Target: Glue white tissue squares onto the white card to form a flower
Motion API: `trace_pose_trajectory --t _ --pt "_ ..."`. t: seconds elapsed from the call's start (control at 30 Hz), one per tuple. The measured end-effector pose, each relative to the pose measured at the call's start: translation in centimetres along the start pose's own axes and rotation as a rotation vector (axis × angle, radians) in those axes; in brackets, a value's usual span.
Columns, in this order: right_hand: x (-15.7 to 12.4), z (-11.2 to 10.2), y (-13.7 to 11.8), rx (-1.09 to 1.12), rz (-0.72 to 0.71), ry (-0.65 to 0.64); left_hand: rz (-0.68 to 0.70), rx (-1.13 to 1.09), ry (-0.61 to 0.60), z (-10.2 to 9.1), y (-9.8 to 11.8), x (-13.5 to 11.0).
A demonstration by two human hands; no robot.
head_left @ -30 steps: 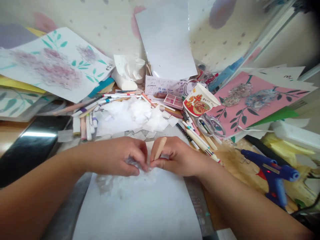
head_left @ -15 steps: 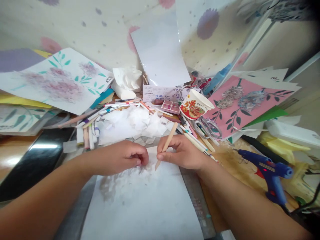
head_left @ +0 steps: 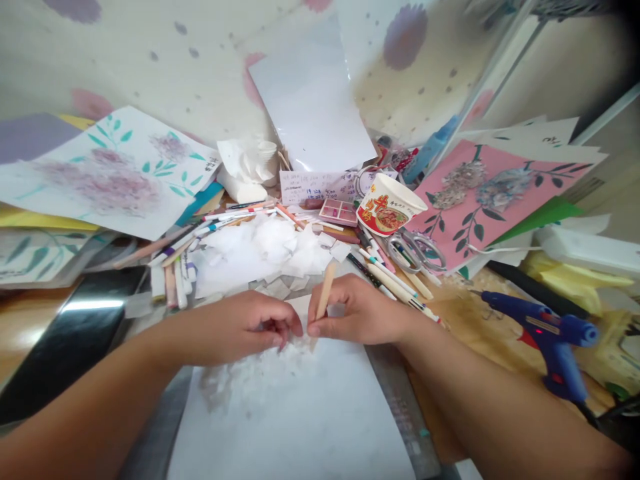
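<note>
My right hand [head_left: 357,310] is closed round a thin wooden stick [head_left: 326,288], whose lower end presses down at the top of a white sheet [head_left: 300,413] in front of me. My left hand [head_left: 240,327] is closed in a pinch right beside the stick's tip, its fingertips on crumpled white tissue [head_left: 260,363] stuck on the sheet. The two hands almost touch. What the left fingertips pinch is too small to make out.
A heap of torn white tissue [head_left: 255,250] lies behind the hands, with pens [head_left: 175,257] at left and right. Scissors [head_left: 417,250], a noodle cup [head_left: 387,203], a pink flower picture [head_left: 495,193], a blue glue gun [head_left: 550,343] and a dark tablet [head_left: 70,320] surround the sheet.
The stick has swung from slanting to nearly upright and my right hand has drawn in toward the left hand. The left hand has barely moved.
</note>
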State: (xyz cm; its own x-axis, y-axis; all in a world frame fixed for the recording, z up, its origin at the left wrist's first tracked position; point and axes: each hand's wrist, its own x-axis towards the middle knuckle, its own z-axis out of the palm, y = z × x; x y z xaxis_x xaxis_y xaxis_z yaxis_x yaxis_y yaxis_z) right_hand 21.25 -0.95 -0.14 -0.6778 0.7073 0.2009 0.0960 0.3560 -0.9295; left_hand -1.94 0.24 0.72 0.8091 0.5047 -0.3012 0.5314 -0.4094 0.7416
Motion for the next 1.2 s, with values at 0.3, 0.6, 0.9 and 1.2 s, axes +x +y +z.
trace_pose_trajectory --t 0.3,0.6,0.9,1.2 --pt "0.0 -3.3 1.1 0.142 -0.077 0.624 0.066 0.187 0.202 0.2 -0.2 0.1" --pt "0.3 -3.1 1.1 -0.171 0.028 0.643 0.075 0.356 0.071 2.1 1.5 0.2" --pt "0.0 -3.8 0.0 -0.847 0.399 0.436 0.132 0.374 0.172 3.8 1.8 0.8" --pt "0.6 -1.9 -0.6 -1.141 0.531 0.343 0.219 0.410 0.393 1.6 0.0 0.8"
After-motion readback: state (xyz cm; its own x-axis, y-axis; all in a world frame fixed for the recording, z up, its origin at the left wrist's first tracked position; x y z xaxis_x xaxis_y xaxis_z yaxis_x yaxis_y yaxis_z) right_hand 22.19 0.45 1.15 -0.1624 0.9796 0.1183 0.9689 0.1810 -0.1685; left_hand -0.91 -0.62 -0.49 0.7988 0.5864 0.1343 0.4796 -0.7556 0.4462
